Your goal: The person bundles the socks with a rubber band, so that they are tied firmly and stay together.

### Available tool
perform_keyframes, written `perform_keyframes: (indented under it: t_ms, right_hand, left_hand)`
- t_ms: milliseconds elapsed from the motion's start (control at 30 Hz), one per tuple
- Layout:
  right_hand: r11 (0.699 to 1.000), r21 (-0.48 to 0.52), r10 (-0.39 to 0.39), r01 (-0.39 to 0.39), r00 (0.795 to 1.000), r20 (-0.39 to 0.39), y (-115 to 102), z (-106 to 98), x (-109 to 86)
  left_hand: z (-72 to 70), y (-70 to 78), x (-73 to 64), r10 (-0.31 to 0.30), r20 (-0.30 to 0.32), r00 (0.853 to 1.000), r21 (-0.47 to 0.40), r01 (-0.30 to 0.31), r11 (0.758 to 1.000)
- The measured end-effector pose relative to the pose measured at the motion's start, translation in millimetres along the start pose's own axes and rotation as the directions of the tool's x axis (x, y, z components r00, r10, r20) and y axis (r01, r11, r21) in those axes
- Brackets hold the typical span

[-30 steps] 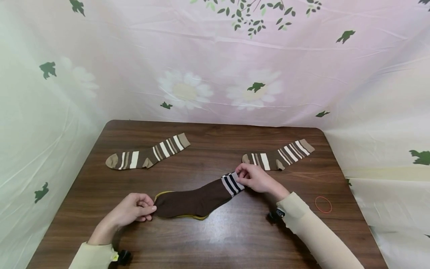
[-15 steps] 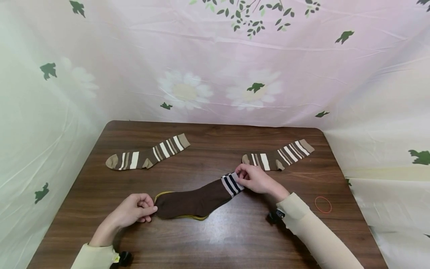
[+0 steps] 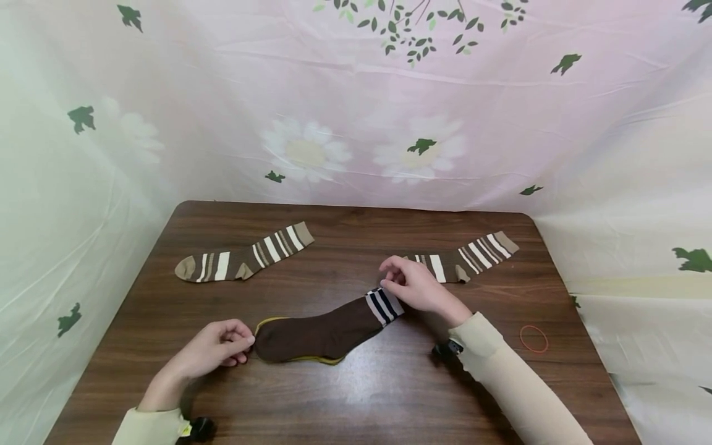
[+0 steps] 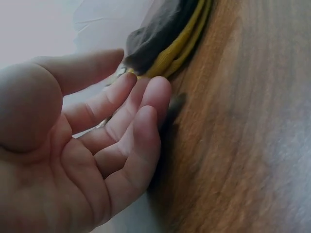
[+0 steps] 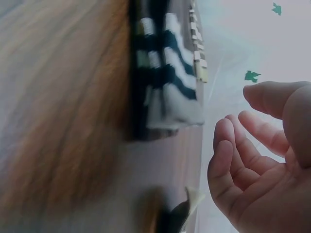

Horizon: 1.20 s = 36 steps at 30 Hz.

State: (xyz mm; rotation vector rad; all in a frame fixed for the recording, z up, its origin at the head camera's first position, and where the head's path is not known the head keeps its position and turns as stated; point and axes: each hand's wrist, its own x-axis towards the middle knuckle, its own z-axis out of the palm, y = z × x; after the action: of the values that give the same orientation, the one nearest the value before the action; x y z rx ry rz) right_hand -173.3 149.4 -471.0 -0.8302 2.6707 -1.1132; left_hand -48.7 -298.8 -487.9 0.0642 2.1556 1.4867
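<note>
A dark brown sock [image 3: 317, 337] lies flat on the table, its pale cuff [image 3: 385, 306] crossed by black bands. Mustard-yellow fabric [image 3: 319, 358] shows along its lower edge and at the toe; in the left wrist view, layered yellow fabric [image 4: 177, 53] lies against the brown. My left hand [image 3: 214, 349] is beside the toe, thumb and index finger apart, fingers loosely curled and holding nothing. Just above the cuff hovers my right hand [image 3: 419, 284], its thumb and fingers spread. The right wrist view shows this hand [image 5: 262, 160] apart from the striped cuff [image 5: 175, 82].
Two brown, white-striped socks lie farther back: a left one [image 3: 245, 256] and a right one [image 3: 461, 259] whose toe is partly hidden by my right hand. A red rubber band [image 3: 534, 339] rests at the right of the wooden table [image 3: 356, 408]. Patterned cloth [image 3: 356, 123] hangs behind.
My right hand has let go of the cuff and risen slightly back and left. My left fingers have come off the toe, a little to the left. The brown sock stays in place.
</note>
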Motion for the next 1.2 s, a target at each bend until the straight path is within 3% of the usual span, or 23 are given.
perform_keyframes:
  t_ms: [167,400,533,667,800,933,1067,1200]
  right_hand:
    - [1.0,0.014,0.014,-0.014,1.0,0.015,-8.3,3.9,12.2]
    - [0.999,0.047,0.02,-0.021,0.999,0.026,-18.5,10.6,31.3]
    - [0.997,0.066,0.039,-0.042,0.998,0.045,-22.4,15.9,43.8]
    - [0.995,0.075,0.061,-0.066,0.996,0.066,-27.0,21.7,57.1]
    - [0.993,0.065,0.09,-0.096,0.992,0.094,-30.7,28.2,70.9]
    - [0.99,0.052,0.126,-0.133,0.986,0.111,-33.2,33.0,82.8]
    - [0.983,0.063,0.163,-0.171,0.98,0.116,-36.1,37.6,93.0]
    - [0.977,0.078,0.191,-0.199,0.976,0.104,-39.4,44.1,103.8]
  left_hand:
    - [-12.2,1.8,-4.6,-0.052,-0.139,0.989,0.048,0.059,0.997]
    - [-39.7,4.6,-7.3,-0.103,-0.36,0.927,0.061,0.133,0.989]
    - [-54.0,3.7,-6.0,-0.103,-0.474,0.875,0.091,0.165,0.982]
    - [-66.2,0.2,-0.5,-0.109,-0.58,0.807,0.115,0.213,0.97]
    - [-77.3,-3.5,7.3,-0.139,-0.638,0.758,0.143,0.294,0.945]
    - [-86.0,-4.8,17.5,-0.183,-0.652,0.736,0.131,0.347,0.929]
    - [-91.3,-6.0,27.8,-0.199,-0.668,0.717,0.079,0.333,0.939]
    - [-97.2,-9.6,34.9,-0.204,-0.667,0.717,0.029,0.299,0.954]
